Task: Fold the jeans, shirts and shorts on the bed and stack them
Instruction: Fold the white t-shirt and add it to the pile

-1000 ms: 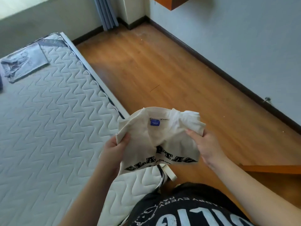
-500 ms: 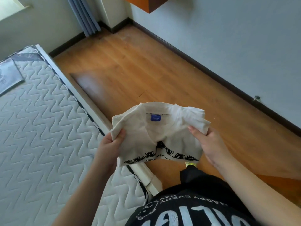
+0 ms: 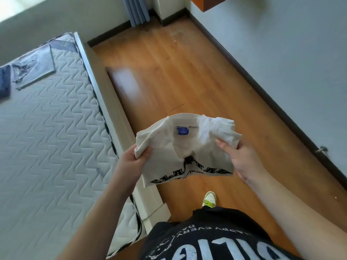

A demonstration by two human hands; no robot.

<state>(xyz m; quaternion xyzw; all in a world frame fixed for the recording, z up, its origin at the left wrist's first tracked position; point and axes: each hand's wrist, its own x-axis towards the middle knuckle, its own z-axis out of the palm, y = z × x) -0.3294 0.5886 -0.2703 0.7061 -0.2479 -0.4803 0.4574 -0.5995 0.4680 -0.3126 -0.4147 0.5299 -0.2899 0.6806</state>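
Black cotton of the person's own T-shirt (image 3: 216,241) fills the bottom edge, its pale printed lettering cracked and seen upside down. Just beyond its hem a lime-and-white shoe (image 3: 209,199) stands on the glossy wooden floor (image 3: 178,72).

Above the shoe, both hands hold a folded cream shirt (image 3: 187,149) in the air, over the floor just beside the bed's edge. The left hand (image 3: 131,166) grips the bundle's left edge, thumb curled over a bunched fold. The right hand (image 3: 242,158) holds the right side, thumb lying flat on top of the cloth and fingers hidden beneath. The soft knit is folded into a rough rectangle, sagging in the middle, with a ribbed round collar, a small blue neck label (image 3: 183,131) and arched black block lettering along the near edge.

To the left lies the bed (image 3: 47,147): a white mattress quilted in a zigzag wave pattern, with dark piping along its edge and a pale frame. At its far end a grey garment (image 3: 33,70) lies flat as a neat square, and a dark blue one (image 3: 4,81) touches its left side, cut off by the picture.

Farther off, dark skirting runs along the smooth grey wall (image 3: 291,44), blue pleated curtains (image 3: 137,10) hang in the corner, and an orange wooden unit (image 3: 208,2) juts from the wall
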